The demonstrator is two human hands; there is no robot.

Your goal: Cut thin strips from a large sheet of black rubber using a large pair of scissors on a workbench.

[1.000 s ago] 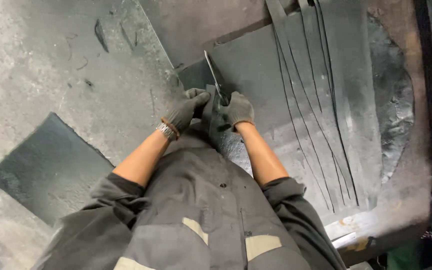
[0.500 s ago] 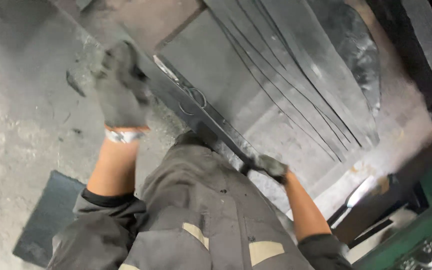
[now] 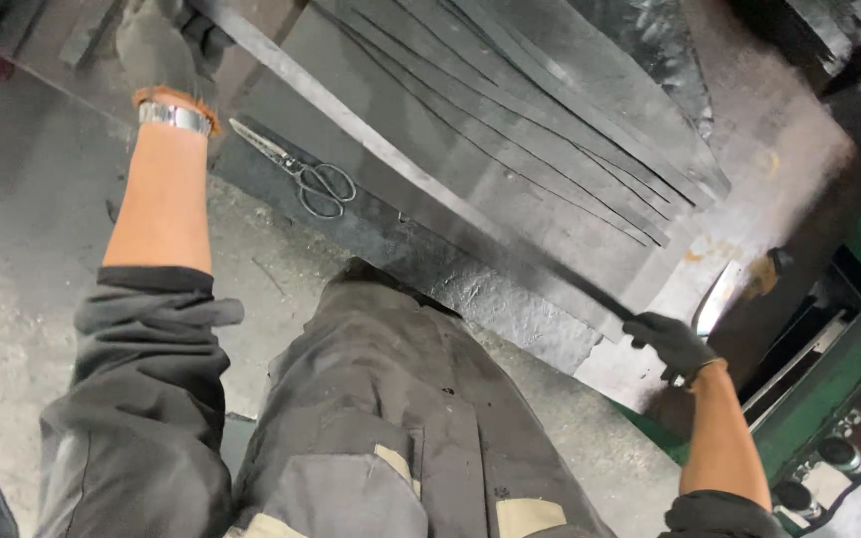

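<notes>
The work shown is cutting a dark rubber sheet [image 3: 510, 130] into long strips, and it looks partly done. About 5 or 6 narrow strips [image 3: 550, 149] already lie cut side by side on the sheet, running toward the floor's far right corner. 1 more long strip [image 3: 401, 174] is now stretched taut between both gloved hands, lifted off the sheet's near edge. A broad uncut band of sheet remains along that near edge, so more cutting seems left.

The left hand [image 3: 161, 45] is closed around the strip's upper end near the top left; a metal wristband sits below the glove. The right hand [image 3: 675, 344] pinches the strip's lower end shut near the right side, beside green metal framing [image 3: 829, 369].

The scissors [image 3: 301, 174] lie unheld on the sheet near its left edge, blades closed as far as I can tell, steel with looped handles.

The rubber is matte, dark grey, flat and flexible, with clean straight cuts. The concrete floor [image 3: 32, 229] is pale, rough and stained.
</notes>
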